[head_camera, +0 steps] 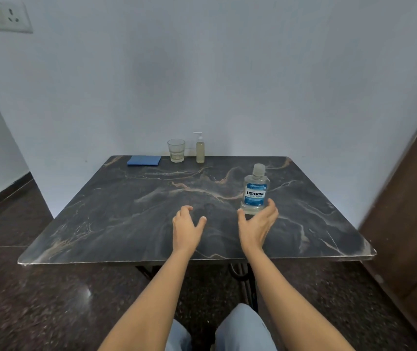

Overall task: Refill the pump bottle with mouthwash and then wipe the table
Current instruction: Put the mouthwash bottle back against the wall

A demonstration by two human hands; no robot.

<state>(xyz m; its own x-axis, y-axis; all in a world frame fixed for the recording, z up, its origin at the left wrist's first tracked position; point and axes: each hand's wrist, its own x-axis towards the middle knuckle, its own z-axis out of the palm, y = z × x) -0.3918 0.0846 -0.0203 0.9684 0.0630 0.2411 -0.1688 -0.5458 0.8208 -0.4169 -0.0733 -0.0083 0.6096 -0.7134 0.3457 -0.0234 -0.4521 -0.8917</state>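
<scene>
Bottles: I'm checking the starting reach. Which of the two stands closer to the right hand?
The mouthwash bottle, blue-labelled, stands upright just beyond the open right hand. The pump bottle is at the far edge.

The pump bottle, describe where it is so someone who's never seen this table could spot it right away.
Look along the far edge of the dark marble table, against the pale wall. Three things stand in a row there: a folded blue cloth, a clear glass, then the pump bottle rightmost. It is the slim, tall one with a white pump head and yellowish liquid inside.
</scene>
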